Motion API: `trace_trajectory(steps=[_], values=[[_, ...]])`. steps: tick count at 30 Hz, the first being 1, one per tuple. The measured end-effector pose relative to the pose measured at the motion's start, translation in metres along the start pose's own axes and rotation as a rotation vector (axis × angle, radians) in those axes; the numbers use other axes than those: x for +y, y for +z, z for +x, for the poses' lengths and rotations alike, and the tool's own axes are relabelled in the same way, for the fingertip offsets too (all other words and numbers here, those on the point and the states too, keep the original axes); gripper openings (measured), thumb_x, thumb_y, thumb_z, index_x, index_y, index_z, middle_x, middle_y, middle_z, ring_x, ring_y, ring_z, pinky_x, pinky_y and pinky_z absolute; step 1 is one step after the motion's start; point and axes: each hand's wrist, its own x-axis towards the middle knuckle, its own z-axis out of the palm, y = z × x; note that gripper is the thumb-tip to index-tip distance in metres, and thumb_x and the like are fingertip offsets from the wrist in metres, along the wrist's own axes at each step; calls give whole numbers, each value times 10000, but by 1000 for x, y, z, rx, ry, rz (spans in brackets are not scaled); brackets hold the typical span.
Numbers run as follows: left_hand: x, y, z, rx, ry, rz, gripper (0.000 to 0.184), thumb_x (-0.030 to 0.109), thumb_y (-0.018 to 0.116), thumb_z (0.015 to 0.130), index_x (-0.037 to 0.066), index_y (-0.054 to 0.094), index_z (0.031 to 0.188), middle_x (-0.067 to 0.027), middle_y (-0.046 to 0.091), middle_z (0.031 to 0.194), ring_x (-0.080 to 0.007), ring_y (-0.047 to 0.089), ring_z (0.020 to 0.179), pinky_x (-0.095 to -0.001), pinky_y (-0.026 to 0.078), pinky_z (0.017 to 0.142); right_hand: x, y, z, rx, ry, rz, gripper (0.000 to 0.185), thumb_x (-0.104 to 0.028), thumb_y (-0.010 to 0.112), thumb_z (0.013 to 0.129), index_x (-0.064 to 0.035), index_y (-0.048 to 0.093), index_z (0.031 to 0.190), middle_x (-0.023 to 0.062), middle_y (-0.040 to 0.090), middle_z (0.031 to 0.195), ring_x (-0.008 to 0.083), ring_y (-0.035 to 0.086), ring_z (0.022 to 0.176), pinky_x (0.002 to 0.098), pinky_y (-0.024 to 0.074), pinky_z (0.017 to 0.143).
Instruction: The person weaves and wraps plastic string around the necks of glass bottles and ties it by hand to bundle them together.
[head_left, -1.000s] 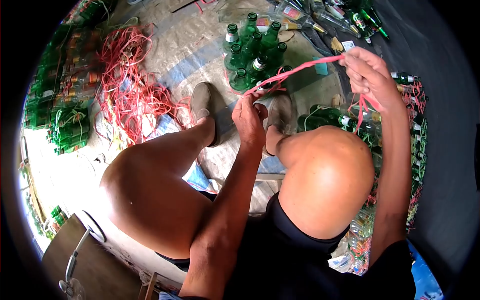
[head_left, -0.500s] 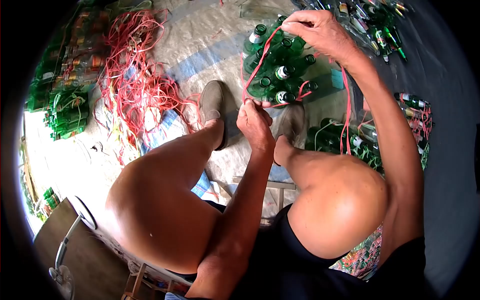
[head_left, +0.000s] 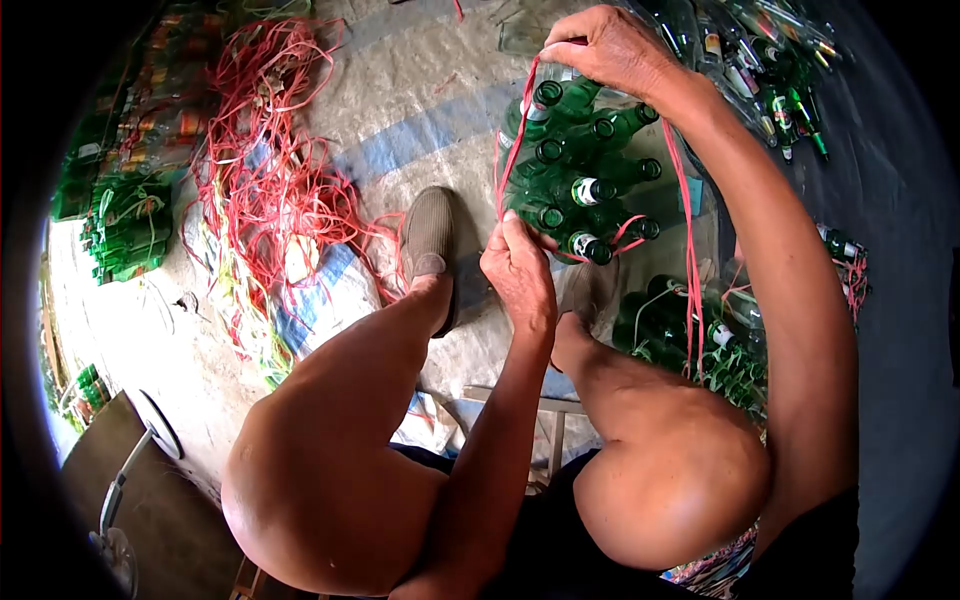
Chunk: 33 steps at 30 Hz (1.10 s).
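A cluster of upright green glass bottles [head_left: 572, 150] stands on the floor beyond my feet, necks toward me. A pink plastic string [head_left: 513, 160] runs along the near left side of the cluster. My left hand [head_left: 522, 268] pinches this string low at the bottles' near left corner, thumb on top. Above the far side of the cluster, my right hand [head_left: 622, 58] is closed on the string and holds it raised. A loose length of string hangs from under my right hand down past the bottles' right side. Part of the string around the bottles is hidden.
A tangled heap of pink string [head_left: 275, 170] lies on the left. Bundled green bottles [head_left: 130, 228] stand beyond it. More bottles lie at the upper right [head_left: 780, 100] and beside my right knee [head_left: 650, 320]. A standing fan [head_left: 150, 430] is at the lower left.
My right hand has moved a little left and up with the string. The view has shifted, so the bottles sit lower and farther right. My left hand keeps its pinch.
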Motion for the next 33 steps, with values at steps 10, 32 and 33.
trace_trajectory(steps=[10,32,33], values=[[-4,2,8,3,121,53,428,283,572,1085,25,638,751,20,571,605,-39,417,517,-236,317,488,73,14,38,48,-127,-170,294,-309,838,793,-30,788,873,157,740,774,264,700,690,417,558,657],[-4,-8,20,27,-71,68,403,379,752,983,90,602,745,-23,609,618,-32,393,439,-211,262,413,136,30,-28,-3,318,509,325,-414,739,961,-94,729,907,-83,489,712,15,353,535,224,202,453],[0,-7,21,16,-86,80,400,384,763,973,91,603,751,-23,610,624,-34,404,446,-209,273,420,136,32,-32,-4,318,586,303,-411,742,958,-109,739,938,-79,508,742,16,372,552,225,200,454]])
